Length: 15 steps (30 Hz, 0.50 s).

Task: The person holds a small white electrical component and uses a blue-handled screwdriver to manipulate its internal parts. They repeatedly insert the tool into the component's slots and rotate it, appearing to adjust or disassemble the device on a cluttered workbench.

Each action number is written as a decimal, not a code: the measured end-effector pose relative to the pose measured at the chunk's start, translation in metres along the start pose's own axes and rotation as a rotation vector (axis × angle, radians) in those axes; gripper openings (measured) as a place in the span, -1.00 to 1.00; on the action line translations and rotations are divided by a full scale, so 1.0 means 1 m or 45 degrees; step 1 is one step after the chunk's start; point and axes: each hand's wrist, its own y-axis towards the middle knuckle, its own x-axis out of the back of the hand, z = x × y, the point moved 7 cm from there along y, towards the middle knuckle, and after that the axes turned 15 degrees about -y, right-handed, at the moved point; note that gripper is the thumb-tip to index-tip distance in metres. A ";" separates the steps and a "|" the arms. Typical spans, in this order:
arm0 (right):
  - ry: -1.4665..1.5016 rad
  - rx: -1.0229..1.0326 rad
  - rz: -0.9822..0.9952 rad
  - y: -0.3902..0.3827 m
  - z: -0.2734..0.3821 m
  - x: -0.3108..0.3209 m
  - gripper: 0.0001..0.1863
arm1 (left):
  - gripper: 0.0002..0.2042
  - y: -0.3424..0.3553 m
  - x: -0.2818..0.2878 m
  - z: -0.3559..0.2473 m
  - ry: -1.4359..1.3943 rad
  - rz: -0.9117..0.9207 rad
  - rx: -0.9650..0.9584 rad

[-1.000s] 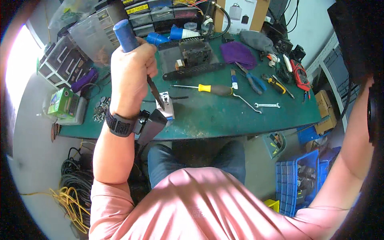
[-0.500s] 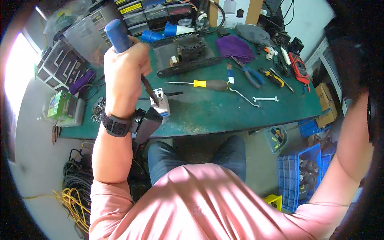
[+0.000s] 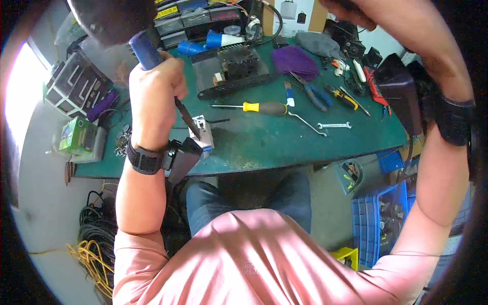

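My left hand [image 3: 156, 84] is closed around the blue handle of a chisel [image 3: 186, 118]. The chisel's dark flat blade slants down onto a small white block-shaped part [image 3: 204, 136] with openings and a blue lower edge, near the table's front edge. Right above the handle's top end hangs the big black head of a mallet [image 3: 113, 20], partly cut off by the frame. My right hand [image 3: 358, 12] is raised at the top edge, its fingers curled and mostly cut off. The mallet's handle lies outside the picture.
On the green table [image 3: 254, 145] lie a yellow-and-black screwdriver [image 3: 265, 108], a wrench [image 3: 334, 125], blue-handled pliers [image 3: 316, 96], a purple cloth [image 3: 295, 62] and a black tracked chassis [image 3: 231, 71]. Small metal parts [image 3: 123, 141] sit left. Blue crates [image 3: 367, 223] stand on the floor.
My right arm has swung up and inward from the far right, and the mallet head has come into view above the chisel handle. My left hand stays nearly still on the chisel.
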 end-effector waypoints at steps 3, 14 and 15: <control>0.029 0.001 0.007 -0.002 -0.001 -0.001 -0.55 | -0.87 -0.003 0.002 0.002 0.012 -0.045 0.004; 0.062 0.021 -0.001 -0.016 -0.015 -0.006 -0.56 | -0.94 -0.007 0.002 0.004 0.096 0.024 -0.021; 0.057 0.024 -0.001 -0.017 -0.016 -0.007 -0.56 | -0.94 -0.007 0.002 0.005 0.080 0.021 -0.014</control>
